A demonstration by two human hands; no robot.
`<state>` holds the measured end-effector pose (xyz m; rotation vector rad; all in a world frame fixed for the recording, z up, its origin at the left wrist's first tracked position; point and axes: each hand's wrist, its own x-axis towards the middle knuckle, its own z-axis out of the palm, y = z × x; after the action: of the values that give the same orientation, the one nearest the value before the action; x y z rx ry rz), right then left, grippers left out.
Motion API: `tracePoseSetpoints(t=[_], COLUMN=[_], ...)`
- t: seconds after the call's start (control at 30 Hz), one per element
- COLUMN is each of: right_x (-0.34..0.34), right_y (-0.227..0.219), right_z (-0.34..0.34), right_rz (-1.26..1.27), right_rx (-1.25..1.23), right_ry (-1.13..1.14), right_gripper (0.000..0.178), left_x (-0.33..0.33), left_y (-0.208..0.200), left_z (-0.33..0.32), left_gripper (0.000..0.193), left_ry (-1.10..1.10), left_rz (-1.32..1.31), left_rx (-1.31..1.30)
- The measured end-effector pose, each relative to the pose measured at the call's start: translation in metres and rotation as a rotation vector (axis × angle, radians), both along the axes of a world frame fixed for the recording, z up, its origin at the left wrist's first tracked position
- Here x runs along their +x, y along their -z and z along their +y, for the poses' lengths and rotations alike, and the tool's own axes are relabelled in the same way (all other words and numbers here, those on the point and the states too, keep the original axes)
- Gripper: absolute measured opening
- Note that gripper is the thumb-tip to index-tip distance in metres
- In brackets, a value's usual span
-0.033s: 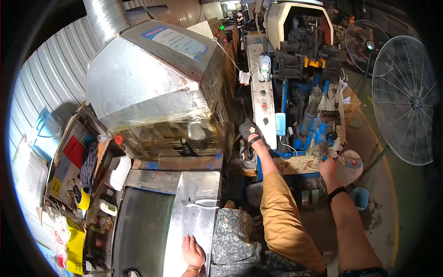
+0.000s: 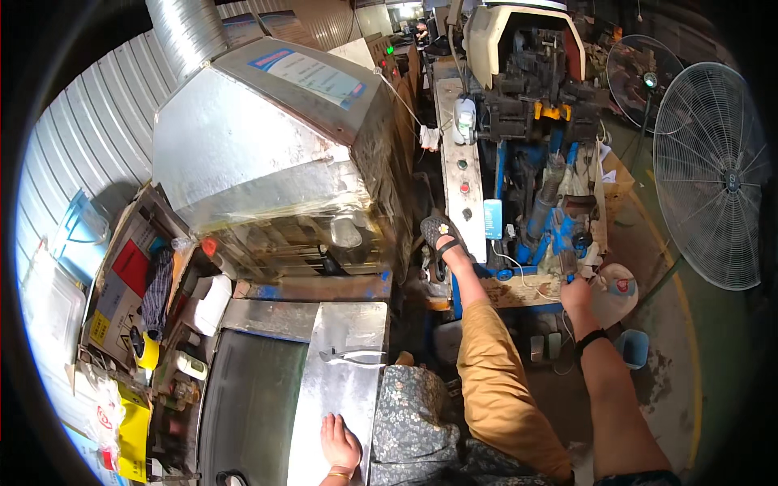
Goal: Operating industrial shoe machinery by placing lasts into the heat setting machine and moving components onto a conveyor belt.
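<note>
My left hand (image 2: 340, 444) lies flat, fingers outstretched, on a bare metal plate (image 2: 324, 405) beside a dark conveyor belt (image 2: 259, 389). Farther up that plate rests a pair of pliers (image 2: 356, 356) with pale handles, apart from the hand. On the right, my right hand (image 2: 578, 296) is closed round a handle (image 2: 570, 277), of which a small blue part shows above the fist. This handle is at the near end of a blue and dark machine (image 2: 551, 211). The fingers hide the rest of the grip.
A hooded metal housing (image 2: 251, 154) stands at the far left, above the belt. Left of it sits a cardboard box (image 2: 121, 283) of odds and ends. My sandalled foot (image 2: 442, 239) rests near a button panel (image 2: 462, 186). A bucket (image 2: 616, 292) and large fan (image 2: 713, 178) stand right.
</note>
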<state>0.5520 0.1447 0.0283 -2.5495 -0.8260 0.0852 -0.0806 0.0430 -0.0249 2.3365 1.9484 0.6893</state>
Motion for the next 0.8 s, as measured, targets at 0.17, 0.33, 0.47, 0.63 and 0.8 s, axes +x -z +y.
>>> tracePoseSetpoints(t=[0.17,0.33,0.47,0.63,0.8], right_x=[0.010,0.009,0.010,0.009,0.006], right_y=[0.018,0.007,0.000,0.003,0.006], right_z=[0.000,0.006,0.007,0.002,0.000], right_rz=[-0.013,0.033,0.095,0.025,-0.008], right_rx=[0.076,0.023,-0.053,-0.039,-0.061], right_ry=[0.048,0.025,0.010,-0.016,-0.042], right_gripper=[0.033,0.034,0.039,0.039,0.041], left_x=[-0.001,0.004,0.004,0.004,0.000], left_y=[0.004,-0.003,0.003,0.000,0.001], left_z=[0.000,0.003,0.004,0.002,0.000], left_gripper=[0.039,0.039,0.039,0.038,0.039], left_ry=[0.018,0.016,0.004,-0.009,0.001], left_rz=[0.007,0.012,0.001,0.010,0.010], left_rx=[-0.007,-0.007,-0.006,-0.034,0.009])
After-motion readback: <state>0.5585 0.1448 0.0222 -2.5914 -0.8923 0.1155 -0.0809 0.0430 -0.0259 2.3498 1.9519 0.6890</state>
